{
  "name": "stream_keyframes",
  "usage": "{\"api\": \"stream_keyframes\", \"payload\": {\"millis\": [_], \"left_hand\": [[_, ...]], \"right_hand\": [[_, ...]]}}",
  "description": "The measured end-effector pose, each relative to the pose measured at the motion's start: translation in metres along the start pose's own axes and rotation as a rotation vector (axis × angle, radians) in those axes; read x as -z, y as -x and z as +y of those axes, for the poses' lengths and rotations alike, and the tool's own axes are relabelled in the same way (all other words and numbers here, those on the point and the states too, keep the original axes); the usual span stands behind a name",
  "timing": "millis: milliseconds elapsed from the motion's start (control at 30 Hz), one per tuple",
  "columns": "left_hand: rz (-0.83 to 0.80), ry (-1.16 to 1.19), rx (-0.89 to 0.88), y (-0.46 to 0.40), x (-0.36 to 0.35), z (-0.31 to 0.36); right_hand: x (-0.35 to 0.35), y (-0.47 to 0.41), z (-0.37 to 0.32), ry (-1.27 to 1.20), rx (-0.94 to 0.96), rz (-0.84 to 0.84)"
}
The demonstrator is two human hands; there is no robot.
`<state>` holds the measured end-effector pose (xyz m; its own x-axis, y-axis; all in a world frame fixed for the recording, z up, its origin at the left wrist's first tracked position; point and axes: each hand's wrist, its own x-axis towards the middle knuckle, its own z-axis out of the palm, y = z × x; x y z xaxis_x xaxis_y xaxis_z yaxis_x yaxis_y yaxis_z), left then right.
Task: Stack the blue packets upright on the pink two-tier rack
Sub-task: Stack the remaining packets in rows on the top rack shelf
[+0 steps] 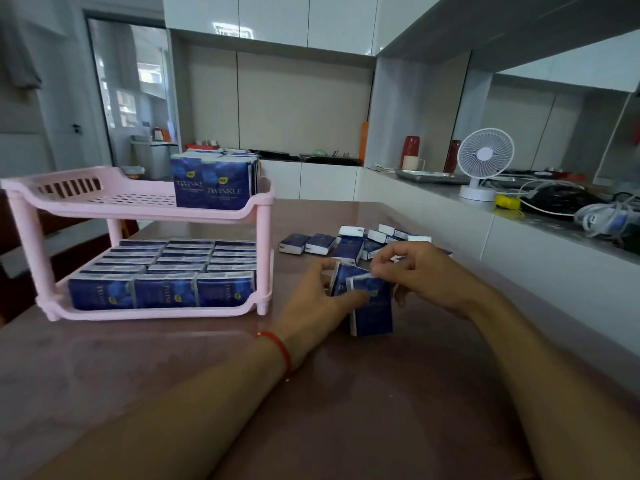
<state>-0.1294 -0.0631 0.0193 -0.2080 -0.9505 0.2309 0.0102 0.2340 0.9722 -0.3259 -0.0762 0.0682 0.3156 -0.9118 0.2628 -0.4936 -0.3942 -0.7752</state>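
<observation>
Between our two hands, on the glossy brown table, we are gathering a few glossy blue packets on end: our left hand curls round their near side, our right hand pinches their tops. Loosely squared, they could fan apart and topple when lifted. Loose blue packets lie behind. On the pink plastic two-tier rack to the left, the lower tier looks full and the upper half bare; its raised rim must be cleared.
</observation>
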Motion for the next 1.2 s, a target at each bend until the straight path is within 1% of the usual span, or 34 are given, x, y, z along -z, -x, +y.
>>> {"api": "stream_keyframes", "payload": {"millis": [67,200,300,400,567,667,800,833,900,1000,1067,1133,1200], "left_hand": [[-0.004,-0.091,-0.02,0.0,0.001,-0.004],[0.037,-0.089,-0.06,-0.003,0.003,-0.007],[0.058,-0.095,-0.067,-0.003,0.006,-0.01],[0.044,-0.213,-0.077,-0.005,0.011,-0.012],[0.005,-0.419,-0.123,0.002,0.019,-0.006],[0.03,-0.45,-0.135,0.011,0.023,0.004],[0.007,-0.516,-0.206,0.039,0.042,0.031],[0.011,-0.53,-0.222,0.049,0.05,0.042],[0.005,-0.515,-0.24,0.071,0.07,0.067],[-0.003,-0.476,-0.259,0.094,0.109,0.108],[0.051,-0.467,-0.275,0.095,0.137,0.13],[0.125,-0.508,-0.275,0.089,0.164,0.146],[0.166,-0.543,-0.26,0.078,0.186,0.158]], "right_hand": [[-0.004,0.0,-0.002,-0.026,-0.005,0.01],[-0.004,0.001,-0.006,-0.092,0.003,0.028],[-0.004,0.002,-0.008,-0.161,-0.006,-0.026],[-0.008,0.004,-0.01,-0.111,0.009,-0.079],[-0.009,0.004,-0.009,-0.134,0.029,-0.099],[-0.013,0.003,-0.01,-0.15,0.056,-0.099],[-0.021,-0.002,-0.012,-0.245,0.115,-0.114],[-0.023,-0.004,-0.012,-0.289,0.111,-0.104],[-0.026,-0.006,-0.013,-0.303,0.115,-0.082],[-0.035,-0.005,-0.011,-0.183,0.131,-0.068],[-0.043,-0.003,-0.014,-0.149,0.135,-0.07],[-0.05,-0.002,-0.02,-0.118,0.12,-0.083],[-0.059,0.002,-0.028,-0.047,0.113,-0.102]]}}
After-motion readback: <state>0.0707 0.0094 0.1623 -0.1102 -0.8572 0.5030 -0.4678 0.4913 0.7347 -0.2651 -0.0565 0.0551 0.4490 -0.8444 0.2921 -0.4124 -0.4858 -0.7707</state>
